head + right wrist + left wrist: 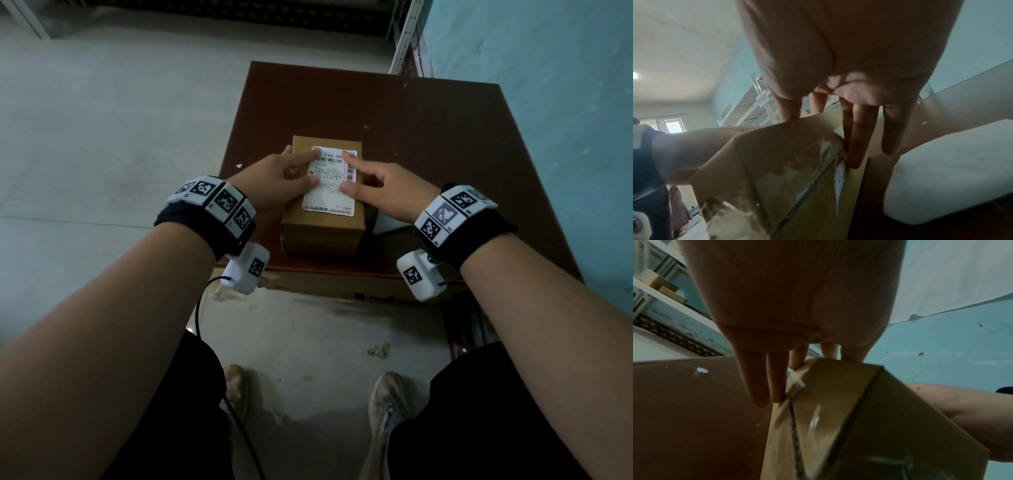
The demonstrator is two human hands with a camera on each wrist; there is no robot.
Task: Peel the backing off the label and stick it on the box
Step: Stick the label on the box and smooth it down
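A brown cardboard box (322, 226) stands on the dark brown table (428, 130). A white printed label (330, 181) lies flat on its top. My left hand (308, 168) presses the label's left side with index finger and thumb. Its other fingers (760, 386) hang straight down the box (828, 402) side. My right hand (354, 173) presses the label's right side the same way, its remaining fingers (859, 138) lying straight along the box (787, 154) wall. A white backing sheet (390, 224) (951, 162) lies on the table under my right palm.
A small white scrap (238, 165) lies near the table's left edge. A metal shelf rack (407, 34) stands at the back right against the blue wall (548, 85). A larger carton (342, 287) sits below the table's front edge. Torn tape remains (797, 178) mark the box side.
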